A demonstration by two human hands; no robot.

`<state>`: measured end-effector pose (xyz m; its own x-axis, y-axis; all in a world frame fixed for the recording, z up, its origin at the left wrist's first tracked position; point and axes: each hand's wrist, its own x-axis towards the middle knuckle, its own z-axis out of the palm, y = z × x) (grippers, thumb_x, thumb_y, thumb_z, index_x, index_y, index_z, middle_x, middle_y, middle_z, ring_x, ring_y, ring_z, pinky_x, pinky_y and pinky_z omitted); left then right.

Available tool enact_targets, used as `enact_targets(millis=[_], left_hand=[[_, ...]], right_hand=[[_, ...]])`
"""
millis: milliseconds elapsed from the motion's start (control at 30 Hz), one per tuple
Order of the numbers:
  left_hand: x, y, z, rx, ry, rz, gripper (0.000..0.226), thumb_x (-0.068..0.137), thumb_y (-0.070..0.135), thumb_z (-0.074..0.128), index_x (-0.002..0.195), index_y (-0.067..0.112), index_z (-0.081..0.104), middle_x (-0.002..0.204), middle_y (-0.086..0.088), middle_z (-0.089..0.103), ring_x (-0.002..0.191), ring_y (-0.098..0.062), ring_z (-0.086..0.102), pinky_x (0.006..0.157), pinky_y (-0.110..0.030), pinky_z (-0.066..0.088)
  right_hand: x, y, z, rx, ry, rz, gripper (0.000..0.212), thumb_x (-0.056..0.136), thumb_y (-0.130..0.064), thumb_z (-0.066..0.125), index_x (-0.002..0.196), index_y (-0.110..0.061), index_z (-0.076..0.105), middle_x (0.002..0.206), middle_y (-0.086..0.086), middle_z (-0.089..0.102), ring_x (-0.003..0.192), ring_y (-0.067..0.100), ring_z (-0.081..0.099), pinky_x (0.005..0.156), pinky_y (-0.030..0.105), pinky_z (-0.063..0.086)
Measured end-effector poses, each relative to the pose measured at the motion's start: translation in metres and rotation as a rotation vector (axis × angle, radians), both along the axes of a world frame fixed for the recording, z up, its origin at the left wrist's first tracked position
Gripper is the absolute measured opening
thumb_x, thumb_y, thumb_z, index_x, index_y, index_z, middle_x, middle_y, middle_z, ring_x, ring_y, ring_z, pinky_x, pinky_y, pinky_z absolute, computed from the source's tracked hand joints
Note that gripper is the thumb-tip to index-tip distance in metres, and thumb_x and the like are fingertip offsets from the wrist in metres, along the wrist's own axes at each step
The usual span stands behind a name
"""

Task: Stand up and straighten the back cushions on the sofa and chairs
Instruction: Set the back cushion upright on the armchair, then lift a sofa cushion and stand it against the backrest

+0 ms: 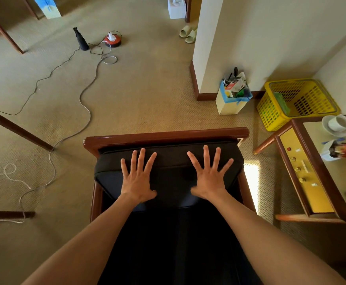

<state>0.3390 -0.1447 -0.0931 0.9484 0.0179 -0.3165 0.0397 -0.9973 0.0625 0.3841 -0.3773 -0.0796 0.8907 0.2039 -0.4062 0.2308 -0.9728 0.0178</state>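
Two hands: both are lying flat with fingers spread, pinching nothing.
Left hand [138, 178]: pressing the black padded back cushion [168, 161] left of its middle.
Right hand [209, 177]: pressing the same cushion right of its middle.
Cushion: leaning against the glossy dark-wood chair frame [166, 136], its top edge just below the top rail; possibly slightly tilted.
Floor, right of the chair: yellow plastic mesh basket [295, 99] is sitting by the wall corner.

Matt cloth cushion [168, 161] — glossy wooden frame [166, 136]
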Motion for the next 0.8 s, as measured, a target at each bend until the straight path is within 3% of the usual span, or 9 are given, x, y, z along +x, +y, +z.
enact_targets(millis=[200,267,333,467,600,800], left_hand=[[0.008,0.002,0.022,-0.011,0.182,-0.022,0.134,0.065,0.053,0.078,0.149,0.035,-0.025,0.159,-0.007,-0.029,0.145,-0.033,-0.028,0.113,-0.065,-0.009],[0.013,0.000,0.043,-0.030,0.262,0.002,0.126,0.069,0.045,0.079,0.152,0.036,-0.014,0.161,-0.007,-0.020,0.148,-0.033,-0.017,0.113,-0.066,0.002],[0.022,-0.002,0.071,-0.092,0.282,0.063,0.109,0.074,0.039,0.078,0.155,0.032,0.005,0.163,-0.009,0.001,0.149,-0.033,0.002,0.113,-0.064,0.016],[0.040,-0.008,0.145,-0.203,0.159,0.047,0.069,0.084,0.038,0.067,0.144,0.015,0.041,0.147,-0.010,0.043,0.135,-0.030,0.040,0.110,-0.048,0.036],[0.049,-0.016,0.247,-0.247,-0.023,0.010,0.052,0.098,0.036,0.053,0.139,0.005,0.046,0.144,-0.016,0.048,0.133,-0.031,0.042,0.106,-0.037,0.034],[0.033,-0.036,0.440,-0.265,-0.344,-0.087,0.055,0.101,0.044,0.043,0.142,0.008,0.044,0.146,-0.015,0.046,0.132,-0.032,0.044,0.106,-0.039,0.034]], right_hand=[[0.009,0.002,0.026,-0.034,0.233,0.010,0.117,0.075,-0.035,0.063,0.141,-0.046,-0.033,0.148,0.012,-0.047,0.130,0.049,-0.043,0.097,0.081,-0.016],[0.013,0.006,0.048,-0.019,0.326,-0.012,0.108,0.080,-0.024,0.059,0.148,-0.044,-0.022,0.155,0.011,-0.036,0.137,0.046,-0.036,0.101,0.078,-0.013],[0.016,0.011,0.077,0.033,0.331,-0.024,0.091,0.086,-0.022,0.056,0.154,-0.035,-0.003,0.162,0.011,-0.016,0.145,0.041,-0.021,0.108,0.075,-0.005],[0.019,0.013,0.152,0.184,0.218,-0.038,0.072,0.090,-0.018,0.054,0.154,-0.025,0.020,0.161,0.010,0.012,0.148,0.035,0.008,0.115,0.066,0.012],[0.020,0.001,0.253,0.287,0.025,-0.053,0.064,0.089,-0.010,0.050,0.150,-0.022,0.033,0.156,0.012,0.029,0.137,0.032,0.036,0.110,0.046,0.036],[-0.007,-0.042,0.432,0.377,-0.331,-0.088,0.055,0.092,-0.009,0.049,0.145,-0.016,0.040,0.151,0.012,0.040,0.136,0.029,0.040,0.109,0.037,0.037]])
